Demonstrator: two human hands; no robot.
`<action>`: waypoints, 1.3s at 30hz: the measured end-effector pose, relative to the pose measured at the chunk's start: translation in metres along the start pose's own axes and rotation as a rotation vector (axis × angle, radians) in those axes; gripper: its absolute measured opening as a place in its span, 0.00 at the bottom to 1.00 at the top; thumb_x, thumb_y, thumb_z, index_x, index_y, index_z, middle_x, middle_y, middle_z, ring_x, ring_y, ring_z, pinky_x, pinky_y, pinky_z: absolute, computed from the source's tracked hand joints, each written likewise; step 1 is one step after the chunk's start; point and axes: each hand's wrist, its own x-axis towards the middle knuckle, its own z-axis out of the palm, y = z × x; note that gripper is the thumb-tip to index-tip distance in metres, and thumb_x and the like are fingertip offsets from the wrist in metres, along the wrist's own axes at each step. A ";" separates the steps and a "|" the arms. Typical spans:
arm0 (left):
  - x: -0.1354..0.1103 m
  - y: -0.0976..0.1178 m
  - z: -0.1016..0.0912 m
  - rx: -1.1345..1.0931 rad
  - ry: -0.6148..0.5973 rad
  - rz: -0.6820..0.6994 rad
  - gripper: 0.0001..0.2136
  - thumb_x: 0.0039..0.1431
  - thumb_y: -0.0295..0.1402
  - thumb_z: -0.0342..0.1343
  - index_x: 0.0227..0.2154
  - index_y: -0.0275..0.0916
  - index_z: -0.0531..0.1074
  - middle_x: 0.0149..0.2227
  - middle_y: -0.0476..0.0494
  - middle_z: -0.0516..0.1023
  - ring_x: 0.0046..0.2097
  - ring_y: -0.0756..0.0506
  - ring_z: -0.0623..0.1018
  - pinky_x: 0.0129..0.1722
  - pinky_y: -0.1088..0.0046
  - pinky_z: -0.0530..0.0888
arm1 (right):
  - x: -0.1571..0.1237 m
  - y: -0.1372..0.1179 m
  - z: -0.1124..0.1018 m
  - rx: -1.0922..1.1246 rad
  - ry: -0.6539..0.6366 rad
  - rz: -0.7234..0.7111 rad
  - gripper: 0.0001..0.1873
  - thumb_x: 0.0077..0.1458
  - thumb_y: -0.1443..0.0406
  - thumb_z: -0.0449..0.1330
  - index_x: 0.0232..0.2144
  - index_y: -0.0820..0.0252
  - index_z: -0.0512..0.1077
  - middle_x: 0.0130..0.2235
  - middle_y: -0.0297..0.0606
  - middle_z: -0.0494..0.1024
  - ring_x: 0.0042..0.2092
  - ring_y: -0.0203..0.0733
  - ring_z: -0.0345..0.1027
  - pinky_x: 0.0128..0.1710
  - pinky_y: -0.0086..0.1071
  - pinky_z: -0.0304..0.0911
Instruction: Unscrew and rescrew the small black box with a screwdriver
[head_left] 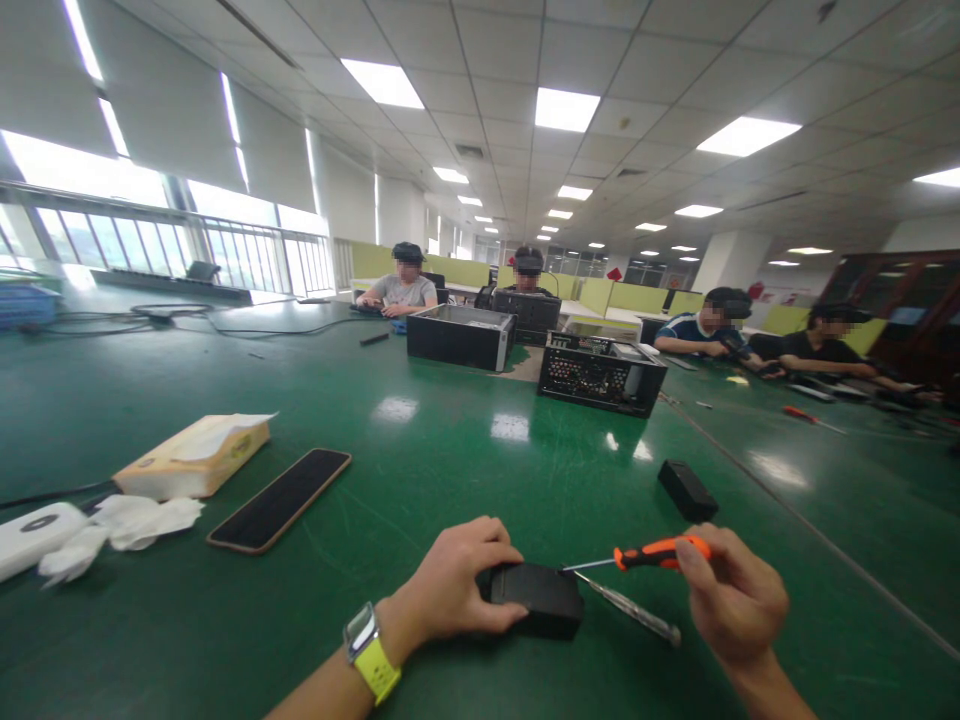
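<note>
Green desk [450,450], near edge: black box [536,598] lies flat, left hand [457,585] clamped on its end. I judge it rigid, light, smooth; grip its sides. Orange-handled screwdriver [660,553] pinched in right hand [731,600] fingers [686,556], tip at box. Well left, phone [281,498].

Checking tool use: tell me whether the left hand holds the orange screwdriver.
No, the left hand grips the small black box; the orange screwdriver is in the right hand.
</note>
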 end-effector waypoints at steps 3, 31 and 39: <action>0.000 0.000 0.000 0.000 -0.004 0.000 0.18 0.44 0.39 0.68 0.39 0.39 0.79 0.35 0.45 0.75 0.36 0.43 0.75 0.34 0.72 0.71 | 0.001 0.001 -0.003 0.042 -0.064 0.059 0.05 0.54 0.68 0.60 0.27 0.55 0.74 0.25 0.33 0.74 0.25 0.39 0.67 0.27 0.30 0.63; -0.002 -0.004 0.000 -0.045 -0.017 -0.060 0.24 0.38 0.45 0.74 0.39 0.39 0.80 0.35 0.45 0.75 0.36 0.44 0.75 0.34 0.74 0.68 | 0.109 -0.040 0.004 -0.233 -0.983 0.208 0.11 0.59 0.59 0.57 0.30 0.59 0.74 0.29 0.34 0.74 0.30 0.37 0.63 0.29 0.29 0.54; -0.002 -0.008 0.003 -0.055 0.002 -0.051 0.20 0.43 0.41 0.72 0.38 0.38 0.80 0.34 0.45 0.74 0.35 0.45 0.74 0.33 0.74 0.67 | 0.105 -0.051 0.010 -0.192 -0.936 0.121 0.19 0.59 0.53 0.59 0.22 0.59 0.69 0.24 0.31 0.69 0.27 0.35 0.59 0.27 0.29 0.51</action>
